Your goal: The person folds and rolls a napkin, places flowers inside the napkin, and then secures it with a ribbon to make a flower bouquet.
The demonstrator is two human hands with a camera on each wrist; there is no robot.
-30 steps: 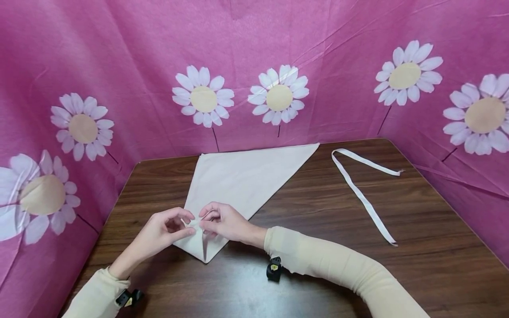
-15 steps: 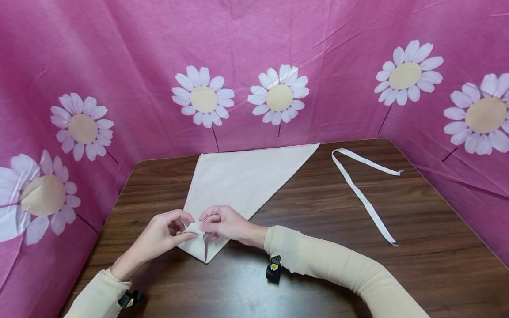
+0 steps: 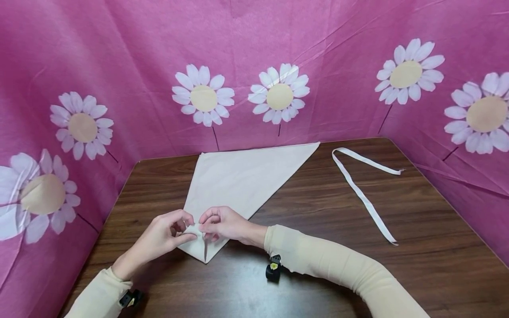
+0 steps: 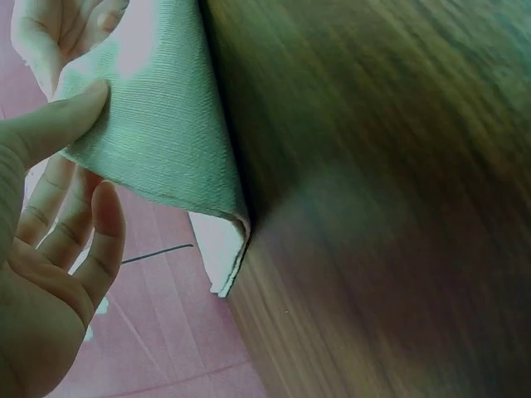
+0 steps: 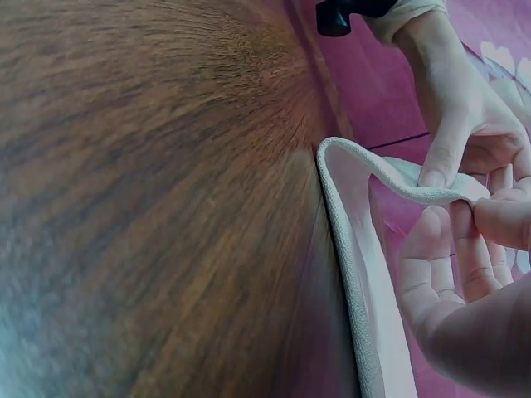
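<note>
While the left hand (image 3: pixel 169 232) and right hand (image 3: pixel 224 224) pinch the cloth (image 3: pixel 234 179) near its near corner, even tension should limit creases.

the left hand (image 3: pixel 161 232) and right hand (image 3: pixel 225 224) pinch near each other; fingers (image 3: pixel 180 215) bent

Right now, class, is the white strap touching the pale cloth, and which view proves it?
Apart. The head view shows brown table between the white strap and the pale cloth's far right corner.
</note>
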